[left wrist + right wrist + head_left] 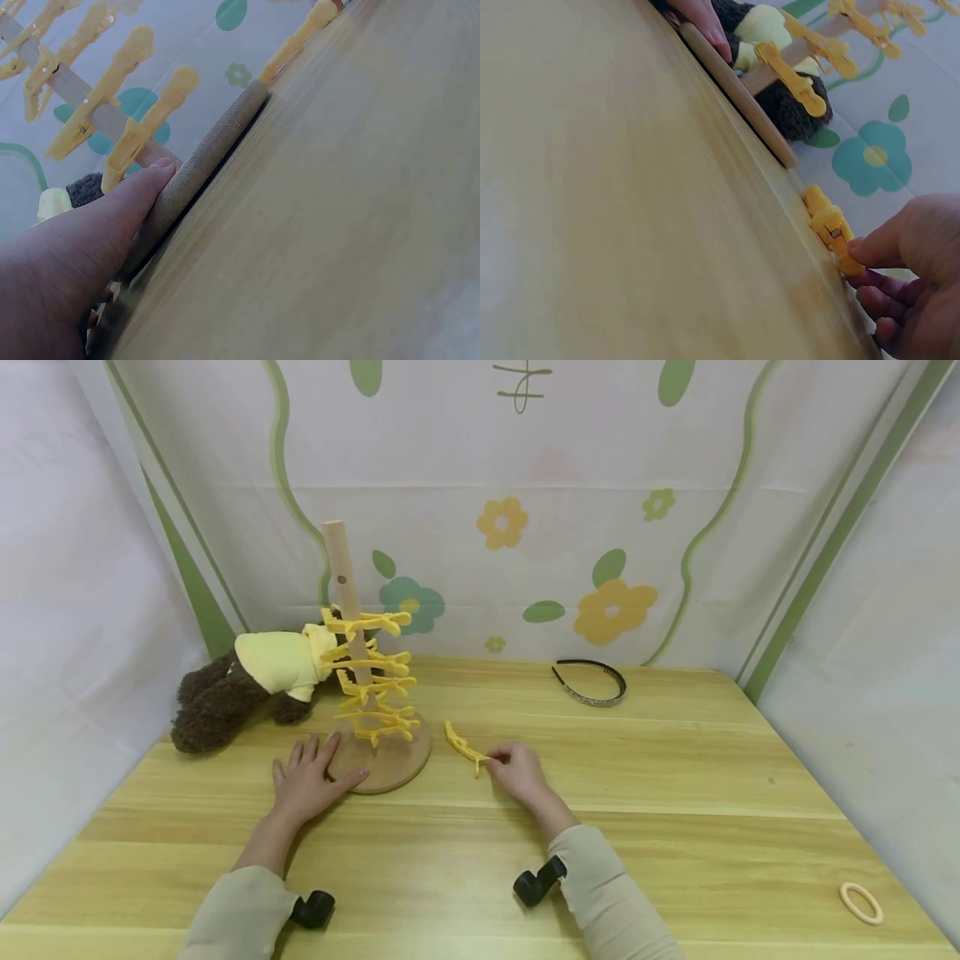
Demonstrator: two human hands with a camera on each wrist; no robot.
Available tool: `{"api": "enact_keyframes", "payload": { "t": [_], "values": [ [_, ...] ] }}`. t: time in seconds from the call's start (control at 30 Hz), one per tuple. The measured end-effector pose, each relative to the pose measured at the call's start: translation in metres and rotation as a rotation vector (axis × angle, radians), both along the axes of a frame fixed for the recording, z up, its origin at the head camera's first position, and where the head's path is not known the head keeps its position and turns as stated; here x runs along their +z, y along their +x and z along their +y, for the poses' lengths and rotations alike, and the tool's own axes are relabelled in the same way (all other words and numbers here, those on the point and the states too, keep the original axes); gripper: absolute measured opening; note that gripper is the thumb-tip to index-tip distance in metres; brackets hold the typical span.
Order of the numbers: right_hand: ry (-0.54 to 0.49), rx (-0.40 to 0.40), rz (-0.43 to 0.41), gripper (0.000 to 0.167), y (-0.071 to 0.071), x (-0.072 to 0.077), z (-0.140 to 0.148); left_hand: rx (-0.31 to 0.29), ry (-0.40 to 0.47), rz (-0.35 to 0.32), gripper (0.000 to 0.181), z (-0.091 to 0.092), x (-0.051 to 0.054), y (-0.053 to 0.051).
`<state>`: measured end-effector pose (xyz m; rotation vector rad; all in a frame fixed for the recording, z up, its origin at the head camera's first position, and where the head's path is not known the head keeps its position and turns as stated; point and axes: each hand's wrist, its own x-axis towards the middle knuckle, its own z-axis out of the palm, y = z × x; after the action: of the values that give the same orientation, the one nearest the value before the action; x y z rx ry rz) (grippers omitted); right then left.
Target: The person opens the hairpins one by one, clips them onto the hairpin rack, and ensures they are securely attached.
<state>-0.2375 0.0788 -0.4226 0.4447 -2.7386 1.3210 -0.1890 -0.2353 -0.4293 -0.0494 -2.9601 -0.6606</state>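
My left hand [302, 783] lies with spread fingers at the near left edge of a round wooden base [397, 764]. Its thumb rests on top of the base, as the left wrist view also shows. From the base rises a wooden post [337, 547], with several yellow clips [382, 683] gripping it at different heights, their handles to the right. Just right of the base, my right hand [521, 772] pinches one end of another yellow clip [461, 743] between thumb and fingers. In the right wrist view that clip [829, 225] shows a small metal spring and is low at the tabletop.
Behind the post at left, a dark brown plush toy [213, 710] in a yellow shirt lies on the wooden table [675, 860]. A black headband [592, 700] is near the back edge, and a pale ring [861, 903] at the front right. Printed cloth [450, 452] encloses the back and sides.
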Motion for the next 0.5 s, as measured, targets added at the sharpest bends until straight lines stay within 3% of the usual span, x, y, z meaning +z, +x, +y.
{"api": "enact_keyframes", "payload": {
  "t": [0.23,0.37,0.5],
  "values": [
    [-0.012,0.007,-0.022,0.017,-0.005,0.001,0.013,0.002,0.003,-0.002,0.089,0.0,0.001,0.0],
    [0.127,0.04,0.002,0.043,-0.006,-0.001,0.016,0.001,0.0,-0.002,0.089,0.001,0.001,0.0],
    [0.263,0.032,0.073,0.05,-0.005,-0.004,0.014,-0.001,0.0,0.001,0.088,0.001,0.002,0.001]
  ]
}}
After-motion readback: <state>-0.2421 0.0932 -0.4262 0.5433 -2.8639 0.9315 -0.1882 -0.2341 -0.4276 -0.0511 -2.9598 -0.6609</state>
